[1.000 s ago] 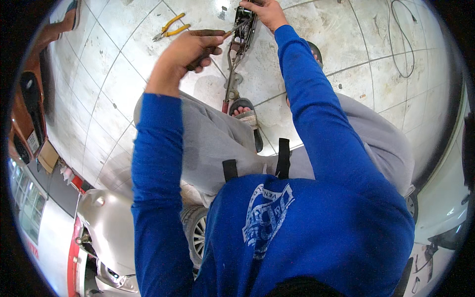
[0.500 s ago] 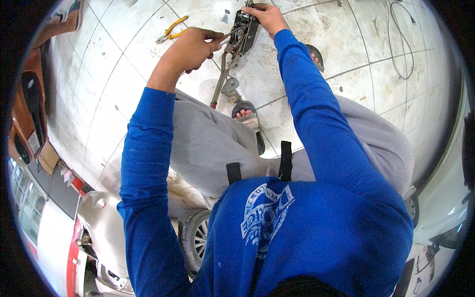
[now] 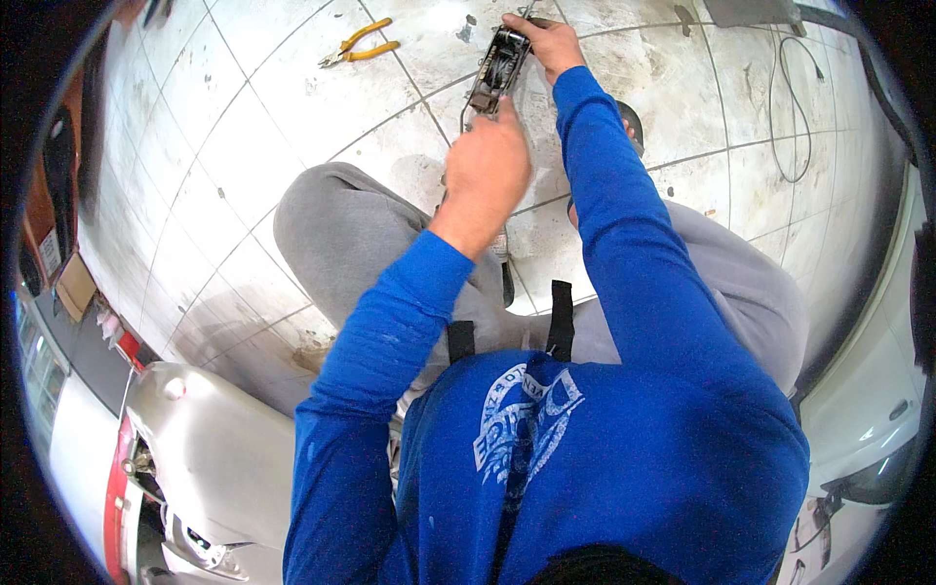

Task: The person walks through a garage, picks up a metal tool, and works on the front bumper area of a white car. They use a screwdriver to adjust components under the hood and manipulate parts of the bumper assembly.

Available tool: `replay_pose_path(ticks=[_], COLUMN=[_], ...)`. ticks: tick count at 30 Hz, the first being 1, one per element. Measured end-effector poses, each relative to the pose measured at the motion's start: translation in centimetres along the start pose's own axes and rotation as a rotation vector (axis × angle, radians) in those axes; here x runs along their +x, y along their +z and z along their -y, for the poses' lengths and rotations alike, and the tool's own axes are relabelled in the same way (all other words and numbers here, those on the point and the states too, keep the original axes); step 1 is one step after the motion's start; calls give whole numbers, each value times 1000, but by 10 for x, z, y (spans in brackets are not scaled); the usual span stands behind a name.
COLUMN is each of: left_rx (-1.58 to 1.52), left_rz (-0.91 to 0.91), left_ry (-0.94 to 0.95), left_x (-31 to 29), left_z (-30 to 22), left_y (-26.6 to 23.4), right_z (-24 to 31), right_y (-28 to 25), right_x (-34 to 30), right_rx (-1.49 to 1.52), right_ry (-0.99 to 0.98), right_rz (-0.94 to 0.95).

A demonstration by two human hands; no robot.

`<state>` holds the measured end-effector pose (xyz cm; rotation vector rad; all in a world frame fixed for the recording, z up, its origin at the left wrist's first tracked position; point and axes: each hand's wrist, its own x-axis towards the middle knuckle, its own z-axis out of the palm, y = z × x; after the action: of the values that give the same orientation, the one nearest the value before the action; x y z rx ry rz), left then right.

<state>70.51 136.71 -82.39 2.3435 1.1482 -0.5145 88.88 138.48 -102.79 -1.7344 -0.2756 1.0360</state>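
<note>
A dark, greasy metal mechanism (image 3: 502, 66) with an open, narrow housing stands at the top centre, slanting away from me. My right hand (image 3: 548, 44) grips its far end, thumb and fingers at the housing's edge. Over its near end is my left hand (image 3: 487, 175), fingers curled round the lower part and one finger stretched up against the housing's base. That left hand and its wrist hide most of the lower part. Yellow-handled pliers (image 3: 369, 43) lie on the floor to the left, jaws pointing left, touched by neither hand.
A thin black cable (image 3: 792, 127) lies looped on the tiled floor (image 3: 673, 107) at the right. One sandalled foot (image 3: 630, 127) shows beside my right forearm. A pale car body part (image 3: 210, 439) stands at lower left, and a light-coloured car (image 3: 877, 380) at the right edge.
My left hand has moved right and nearer to me, from beside the mechanism onto its lower end. The mechanism's open housing now shows more clearly. My right hand keeps its hold.
</note>
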Motion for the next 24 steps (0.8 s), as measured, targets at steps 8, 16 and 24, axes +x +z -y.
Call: replay_pose_path(ticks=[8,16,24], left_rx=[-1050,-865,-1048], left_rz=[194,448,466], left_ry=[-360,-237,-316], left_x=[-6,33,24], left_z=[5,60,65], left_y=[-3,-58,-58], right_z=[0,7,0], right_y=[-11,-3,-5], right_x=[-5,0,4], right_rx=[246,353,347], right_ry=[-20,40,16], right_rz=[169,153,175])
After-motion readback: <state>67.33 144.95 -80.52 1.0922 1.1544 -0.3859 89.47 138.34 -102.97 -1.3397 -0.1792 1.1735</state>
